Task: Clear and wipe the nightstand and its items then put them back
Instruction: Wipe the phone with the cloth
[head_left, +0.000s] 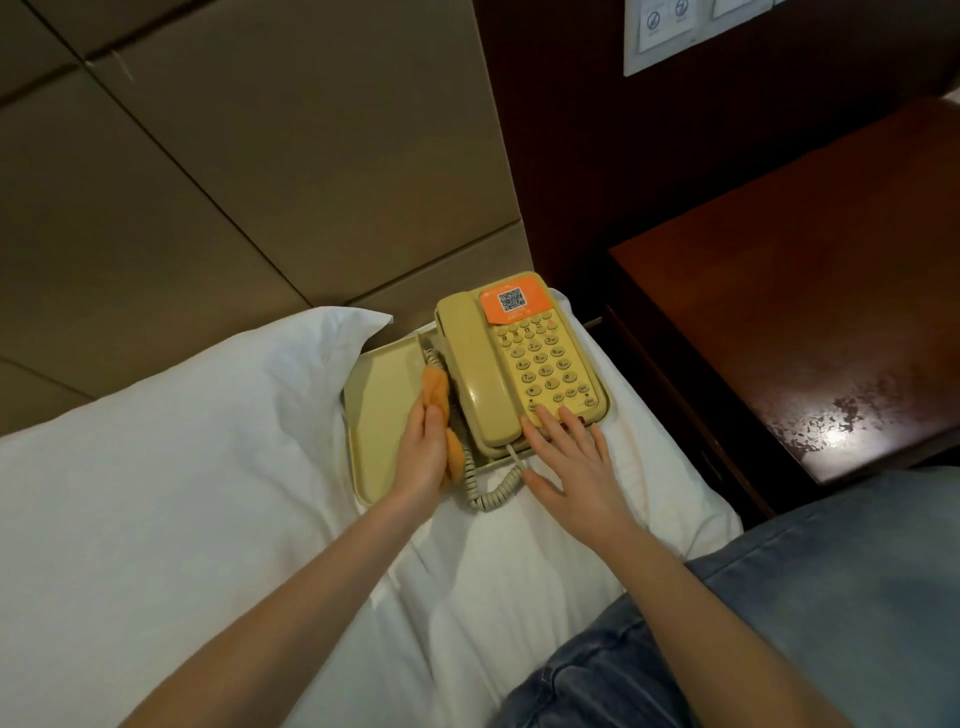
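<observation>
**Wiping the telephone on the bed, nightstand waiting**

Nearest, the person's jeans (779, 623) and both forearms reach toward the telephone (540, 358). It sits on a beige tray (379, 379) on the white bed (208, 493), off the nightstand. At the telephone's front edge the right hand (571, 457) lies flat with its fingers straight and spread, the tips on the lowest keys, steadying it. At the telephone's left side the left hand (423, 447) presses an orange cloth (435, 387) against the casing beside the handset (475, 374). Its fingers are fairly straight and the thumb is hidden. The coiled cord (493, 488) loops in front of the telephone.

This looks like the item-wiping step — mid-task. Next, the cloth likely needs to cover the keypad and handset. Then tray and telephone go back onto the nightstand (805, 291), the bare counter to the telephone's right, with care for the cord.
</observation>
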